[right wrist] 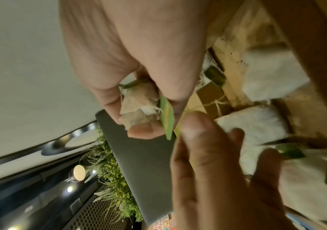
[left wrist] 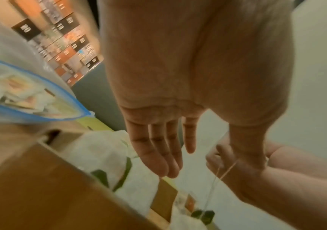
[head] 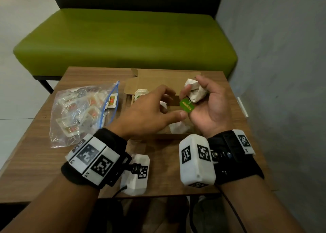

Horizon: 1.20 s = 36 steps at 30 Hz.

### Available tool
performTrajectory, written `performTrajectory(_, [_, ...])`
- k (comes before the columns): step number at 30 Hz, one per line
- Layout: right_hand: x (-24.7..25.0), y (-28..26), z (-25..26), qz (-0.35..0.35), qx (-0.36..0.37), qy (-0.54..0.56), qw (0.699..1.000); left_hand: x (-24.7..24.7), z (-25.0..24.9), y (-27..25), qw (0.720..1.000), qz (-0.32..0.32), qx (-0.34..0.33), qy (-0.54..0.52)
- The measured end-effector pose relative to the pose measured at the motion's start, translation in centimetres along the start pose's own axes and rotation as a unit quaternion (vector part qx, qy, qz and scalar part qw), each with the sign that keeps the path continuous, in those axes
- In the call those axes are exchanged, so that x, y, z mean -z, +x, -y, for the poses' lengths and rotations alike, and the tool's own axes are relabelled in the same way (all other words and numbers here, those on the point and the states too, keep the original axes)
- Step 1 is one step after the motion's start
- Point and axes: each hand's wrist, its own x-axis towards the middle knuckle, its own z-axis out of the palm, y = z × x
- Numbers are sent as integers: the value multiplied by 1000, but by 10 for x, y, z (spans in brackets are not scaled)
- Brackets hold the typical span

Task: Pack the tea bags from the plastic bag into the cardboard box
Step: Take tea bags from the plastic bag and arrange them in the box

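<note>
My right hand (head: 193, 86) is held palm up over the open cardboard box (head: 134, 86) and grips a crumpled white tea bag (head: 195, 91); its green tag (head: 186, 106) hangs from the string. The right wrist view shows the same tea bag (right wrist: 139, 107) and tag (right wrist: 167, 118) between curled fingers. My left hand (head: 174, 104) hovers over the box, fingers relaxed, thumb tip beside the tag, holding nothing. Several white tea bags (head: 178, 127) lie inside the box. The clear zip plastic bag (head: 82, 112) with more tea bags lies left of the box.
The box and bag sit on a small wooden table (head: 35, 162). A green bench (head: 123, 38) stands behind it and a grey wall (head: 282, 74) runs close along the right. A small white object (head: 243, 107) lies at the table's right edge.
</note>
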Motion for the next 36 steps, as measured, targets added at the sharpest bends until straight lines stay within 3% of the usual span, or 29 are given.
performTrajectory(3, [1, 0, -6, 44, -23, -30, 998, -5, -10, -1, 994, -32, -13, -104])
performTrajectory(8, [-1, -4, -5, 43, -18, -112, 993, -2, -6, 3, 983, -147, -26, -109])
performTrajectory(13, [-1, -1, -12, 35, -75, -201, 976, 1, 2, 8, 985, -139, -89, 40])
performTrajectory(18, [0, 1, -14, -7, -95, -186, 978, 3, 5, 9, 983, -178, -46, 4])
performTrajectory(24, [7, 4, 2, -140, -7, -152, 978, 22, 8, 8, 966, -225, -2, -128])
performTrajectory(29, [11, 7, 6, -95, 39, -219, 970, 28, 5, 5, 965, -194, -11, -175])
performTrajectory(32, [8, 3, 0, -11, 46, -332, 942, 22, 0, 5, 974, -182, -27, -133])
performTrajectory(36, [5, -2, -11, 32, 49, -485, 873, 17, -4, 6, 978, -185, -56, -78])
